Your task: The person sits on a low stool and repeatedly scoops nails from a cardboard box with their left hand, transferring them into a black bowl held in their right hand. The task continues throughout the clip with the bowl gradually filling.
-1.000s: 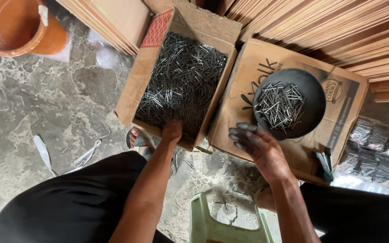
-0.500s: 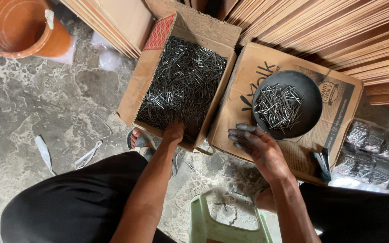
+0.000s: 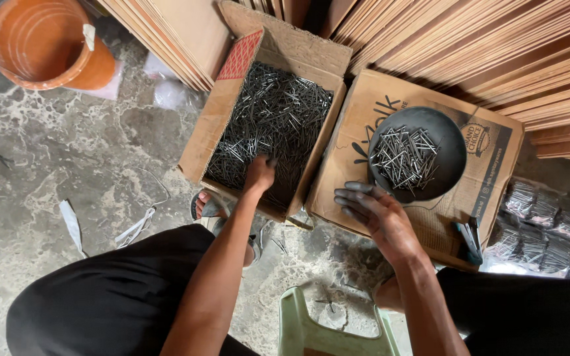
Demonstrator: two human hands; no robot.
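The person's left hand (image 3: pixel 259 173) reaches into an open brown cardboard box (image 3: pixel 200 142) filled with a loose heap of thin grey steel nails (image 3: pixel 268 125). Its fingers are buried among the nails near the box's front edge, so whether they have closed on any cannot be told. The right hand (image 3: pixel 377 214), its fingers darkened with grime, lies flat and spread on a closed brown cardboard carton (image 3: pixel 357 115) that stands just beside the open box; it grips nothing. Just beyond its fingertips a round black metal pan (image 3: pixel 446 138) sits on the carton and holds a small pile of the same nails (image 3: pixel 404 157).

Near the carton's right edge lie small clear plastic packets of nails (image 3: pixel 549 231). An orange plastic bucket (image 3: pixel 47 43) stands on the mottled stone floor (image 3: pixel 54 158) at the upper left. A pale green plastic stool (image 3: pixel 291 326) shows between the person's knees, and stacked wooden boards (image 3: pixel 496 46) lean behind the boxes.
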